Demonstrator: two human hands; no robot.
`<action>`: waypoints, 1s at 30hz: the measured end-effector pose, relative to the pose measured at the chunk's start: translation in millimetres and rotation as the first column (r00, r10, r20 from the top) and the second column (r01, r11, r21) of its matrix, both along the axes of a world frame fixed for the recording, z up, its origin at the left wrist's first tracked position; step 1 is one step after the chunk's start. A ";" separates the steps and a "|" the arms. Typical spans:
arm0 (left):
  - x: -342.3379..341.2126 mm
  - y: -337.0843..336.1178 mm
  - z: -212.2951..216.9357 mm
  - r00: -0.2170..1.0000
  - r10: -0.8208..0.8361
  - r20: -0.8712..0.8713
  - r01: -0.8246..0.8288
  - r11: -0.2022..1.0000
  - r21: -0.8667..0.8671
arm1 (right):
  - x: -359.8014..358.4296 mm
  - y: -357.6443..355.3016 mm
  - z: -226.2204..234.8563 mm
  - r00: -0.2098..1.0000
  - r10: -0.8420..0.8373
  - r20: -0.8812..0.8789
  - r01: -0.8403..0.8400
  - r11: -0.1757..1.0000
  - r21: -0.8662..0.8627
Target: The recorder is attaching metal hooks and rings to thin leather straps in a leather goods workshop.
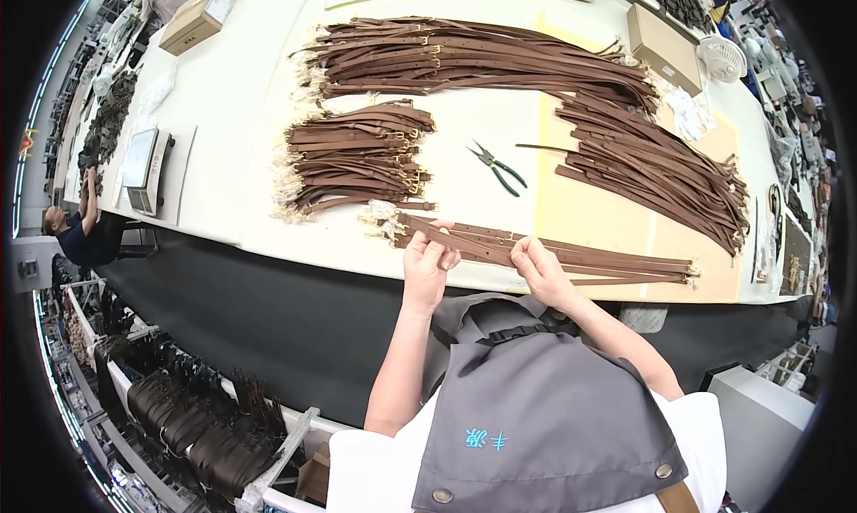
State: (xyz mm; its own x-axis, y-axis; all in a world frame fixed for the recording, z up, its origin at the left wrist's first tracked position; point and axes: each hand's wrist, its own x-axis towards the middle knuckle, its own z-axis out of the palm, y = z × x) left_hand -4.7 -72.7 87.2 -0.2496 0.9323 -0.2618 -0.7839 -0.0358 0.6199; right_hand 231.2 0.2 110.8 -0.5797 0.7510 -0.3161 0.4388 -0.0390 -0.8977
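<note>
At the table's near edge, my left hand (432, 258) pinches a brown strap (482, 250). My right hand (541, 270), fingers curled, grips the same strap farther right. Beneath and beyond it lies a small group of long brown straps (607, 257) with gold-coloured buckles, running left to right. Clear wrapping (382, 216) covers the hardware at their left ends. Pliers with dark green handles (496, 167) rest a little beyond my hands, jaws apart. To the left is a pile of short buckled straps (357, 156), their wrapped ends facing left.
Long straps (473, 58) form a wide pile at the back, and another strap pile (652, 169) slants along the right. Cardboard boxes (665, 49) and a white fan (721, 59) stand back right. A digital scale (147, 169) is at the left; a person (80, 232) sits beyond.
</note>
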 end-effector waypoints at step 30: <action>24.2 3.6 75.8 0.984 0.041 0.172 -0.034 0.999 -0.041 | -88.8 -7.6 81.6 0.988 -0.114 -0.108 0.094 0.980 -0.174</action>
State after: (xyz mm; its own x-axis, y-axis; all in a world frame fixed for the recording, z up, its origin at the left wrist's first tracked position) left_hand 19.5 -69.1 163.0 -0.2322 0.9117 -0.3389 -0.8779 -0.0464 0.4766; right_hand 142.4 -7.4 192.5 -0.5413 0.7512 -0.3777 0.3171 -0.2336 -0.9191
